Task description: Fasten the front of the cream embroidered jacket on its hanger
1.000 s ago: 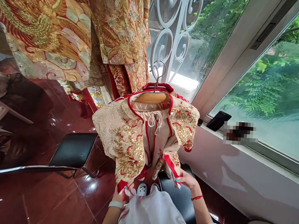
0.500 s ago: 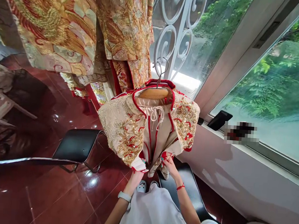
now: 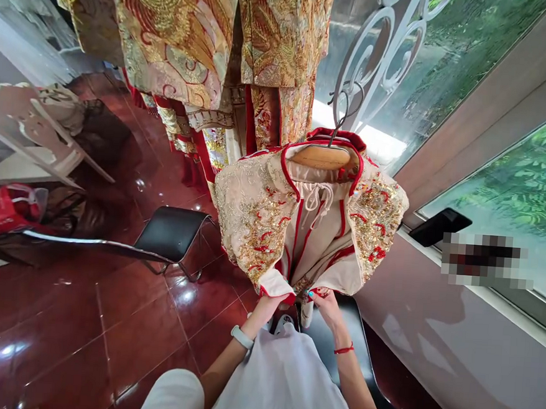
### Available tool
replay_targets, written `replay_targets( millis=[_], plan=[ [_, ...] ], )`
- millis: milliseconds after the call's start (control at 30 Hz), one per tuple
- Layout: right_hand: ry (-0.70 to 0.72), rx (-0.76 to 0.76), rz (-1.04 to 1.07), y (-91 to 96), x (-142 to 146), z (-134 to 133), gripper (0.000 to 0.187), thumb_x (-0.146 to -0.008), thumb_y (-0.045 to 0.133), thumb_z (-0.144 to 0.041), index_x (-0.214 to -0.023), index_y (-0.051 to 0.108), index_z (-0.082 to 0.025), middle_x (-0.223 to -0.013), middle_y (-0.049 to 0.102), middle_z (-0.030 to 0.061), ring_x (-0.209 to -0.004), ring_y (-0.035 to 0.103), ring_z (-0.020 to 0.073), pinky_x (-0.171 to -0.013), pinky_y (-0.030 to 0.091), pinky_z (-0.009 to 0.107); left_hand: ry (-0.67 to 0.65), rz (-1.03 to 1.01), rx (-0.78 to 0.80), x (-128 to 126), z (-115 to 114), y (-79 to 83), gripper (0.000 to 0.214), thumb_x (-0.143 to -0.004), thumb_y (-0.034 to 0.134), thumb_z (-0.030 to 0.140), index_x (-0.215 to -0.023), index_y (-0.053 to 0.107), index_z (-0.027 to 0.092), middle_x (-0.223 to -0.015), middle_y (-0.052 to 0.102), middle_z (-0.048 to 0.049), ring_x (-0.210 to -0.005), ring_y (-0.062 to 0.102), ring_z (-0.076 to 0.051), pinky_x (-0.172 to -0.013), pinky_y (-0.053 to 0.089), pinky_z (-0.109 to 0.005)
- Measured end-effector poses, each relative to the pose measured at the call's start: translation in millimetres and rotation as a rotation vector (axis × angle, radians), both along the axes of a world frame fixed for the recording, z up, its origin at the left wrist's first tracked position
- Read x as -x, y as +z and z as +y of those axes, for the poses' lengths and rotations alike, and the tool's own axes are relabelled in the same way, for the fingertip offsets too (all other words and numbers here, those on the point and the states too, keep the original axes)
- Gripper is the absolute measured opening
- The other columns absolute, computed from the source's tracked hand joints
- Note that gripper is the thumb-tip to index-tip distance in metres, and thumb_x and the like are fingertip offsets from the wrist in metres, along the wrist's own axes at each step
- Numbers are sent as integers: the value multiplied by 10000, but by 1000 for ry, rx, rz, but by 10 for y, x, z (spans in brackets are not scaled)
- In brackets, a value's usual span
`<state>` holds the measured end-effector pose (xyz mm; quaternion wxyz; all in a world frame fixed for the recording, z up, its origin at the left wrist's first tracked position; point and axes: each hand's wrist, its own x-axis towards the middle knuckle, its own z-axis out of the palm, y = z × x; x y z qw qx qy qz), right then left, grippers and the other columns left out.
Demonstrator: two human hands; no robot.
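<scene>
A cream jacket [image 3: 257, 219] with gold embroidery and red trim hangs open on a wooden hanger [image 3: 320, 157], hooked to a white scrolled metal grille [image 3: 382, 47]. My left hand [image 3: 270, 303] grips the lower edge of the jacket's left front panel. My right hand [image 3: 325, 301], with a red string at the wrist, pinches the lower edge of the right front panel. Both hands are close together at the hem, just in front of my white clothing [image 3: 284, 380].
Large gold and red embroidered garments [image 3: 182, 30] hang at the upper left. A black stool [image 3: 168, 231] stands on the glossy red tile floor, and another black seat [image 3: 337, 352] is under my hands. A dark phone [image 3: 440, 225] lies on the window sill at right.
Both hands have risen and drawn together along the jacket's bottom edge, bringing the two front panels closer. The view has shifted, so the jacket now sits further right.
</scene>
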<state>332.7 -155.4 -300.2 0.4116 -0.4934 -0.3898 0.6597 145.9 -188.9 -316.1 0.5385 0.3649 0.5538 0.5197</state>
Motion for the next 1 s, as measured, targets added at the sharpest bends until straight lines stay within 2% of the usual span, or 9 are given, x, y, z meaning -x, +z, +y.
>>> replay_targets(
  millis=[100,233,333,467,767,1000],
  plan=[
    [26,38,28,-30,72,-90,449,-521,919,-568,-578,676,-195,-597,656,0,-578,546,145,-628,480,299,-38,-131,72,16,-22,69,179,-725,689,269,-900,687,231,-1066,769,-97,-1120,677,-268,-1060,491,-434],
    [35,70,47,-79,181,-186,432,-551,919,-561,-609,709,-187,-615,675,5,-582,560,144,-631,490,296,-49,-165,93,33,-43,159,277,-732,706,408,-926,714,211,-1045,783,-96,-1137,673,-290,-1081,467,-446],
    [49,80,59,-99,254,-218,433,-569,915,-565,-624,724,-181,-614,677,9,-584,567,149,-633,496,302,-52,-190,114,61,-55,163,392,-699,744,493,-955,734,196,-1065,786,-101,-1109,684,-299,-1062,476,-442],
    [27,77,69,-108,330,-225,431,-553,918,-573,-664,757,-189,-660,711,12,-636,601,163,-689,516,317,-37,-200,140,125,-57,144,456,-648,802,513,-965,747,191,-1053,789,-109,-1076,697,-302,-1030,494,-435],
    [48,68,72,-101,379,-196,445,-550,914,-588,-685,781,-185,-688,738,33,-653,628,178,-719,536,334,-71,-141,154,163,-69,205,451,-670,796,523,-972,747,192,-1012,785,-102,-1087,673,-297,-1061,472,-437],
    [60,47,99,-57,373,-171,435,-566,910,-588,-679,776,-190,-648,713,24,-663,641,187,-724,556,340,-95,-103,167,163,-54,213,382,-658,807,556,-837,742,225,-1017,789,-104,-1050,673,-317,-1037,482,-441]
  ],
)
